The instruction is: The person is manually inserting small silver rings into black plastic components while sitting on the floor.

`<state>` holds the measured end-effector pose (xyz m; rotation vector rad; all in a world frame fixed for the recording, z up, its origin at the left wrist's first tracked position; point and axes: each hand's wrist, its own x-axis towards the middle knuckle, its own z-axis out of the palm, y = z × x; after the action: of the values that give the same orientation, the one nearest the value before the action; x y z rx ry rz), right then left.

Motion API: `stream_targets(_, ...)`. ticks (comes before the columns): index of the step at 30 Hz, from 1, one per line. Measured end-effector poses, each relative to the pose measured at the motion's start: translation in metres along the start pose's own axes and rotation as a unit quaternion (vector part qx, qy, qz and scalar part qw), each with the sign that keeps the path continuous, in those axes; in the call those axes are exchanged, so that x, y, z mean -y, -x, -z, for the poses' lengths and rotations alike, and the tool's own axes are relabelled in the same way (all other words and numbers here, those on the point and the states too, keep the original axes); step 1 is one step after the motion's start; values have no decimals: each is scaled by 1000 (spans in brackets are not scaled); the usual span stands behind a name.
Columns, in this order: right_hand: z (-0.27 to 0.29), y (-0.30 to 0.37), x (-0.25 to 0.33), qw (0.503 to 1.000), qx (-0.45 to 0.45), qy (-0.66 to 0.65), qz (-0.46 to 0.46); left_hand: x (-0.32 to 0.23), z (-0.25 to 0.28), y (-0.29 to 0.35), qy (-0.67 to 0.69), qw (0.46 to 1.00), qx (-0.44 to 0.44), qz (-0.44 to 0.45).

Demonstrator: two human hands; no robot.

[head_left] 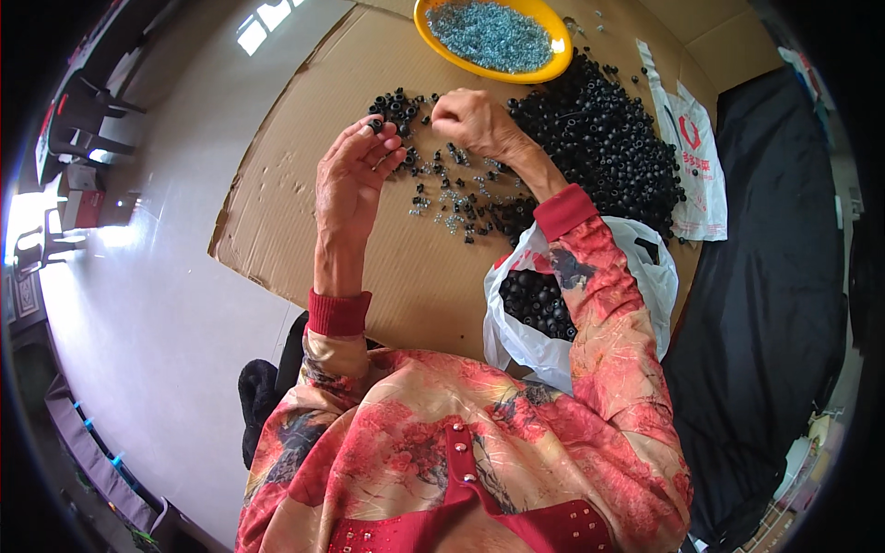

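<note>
My left hand (358, 166) is raised over the cardboard, pinching a small black bead (375, 124) with a hole in it between thumb and fingertips. To its right, my right hand (475, 122) is curled closed with the fingertips turned down; whatever they hold is hidden. Just beyond my left hand sits a small cluster of black beads (398, 103). Below and between the hands, black pieces lie mixed with tiny clear beads (454, 198). A large heap of black beads (604, 138) spreads to the right of my right wrist.
A yellow bowl (433, 51) of pale bluish clear beads stands at the far side of the cardboard (277, 203). Under my right forearm, an open white plastic bag (502, 323) holds more black beads. Another plastic bag (701, 198) lies flat on the right beside black cloth (765, 276).
</note>
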<state>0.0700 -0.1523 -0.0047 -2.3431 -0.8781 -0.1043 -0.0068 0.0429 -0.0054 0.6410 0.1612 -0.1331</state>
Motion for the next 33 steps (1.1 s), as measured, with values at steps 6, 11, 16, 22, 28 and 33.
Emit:
stream_targets(6,17,4,-6,991,-2,-74,-115,0,1,0,4,1000,-2,1)
stream_targets(11,13,9,-8,998,-20,-42,-52,-1,4,0,1,1000,-11,-7)
stream_targets(16,-11,3,1,996,34,82,22,-1,3,0,-1,1000,-10,-6)
stream_targets(22,-21,1,3,974,61,205,69,0,4,-2,-3,1000,-9,-3)
stream_targets(28,29,-7,20,978,-61,159,121,-1,5,-4,-8,1000,-8,-2)
stream_targets(33,39,-1,33,972,-53,173,148,7,9,-6,-6,1000,5,2)
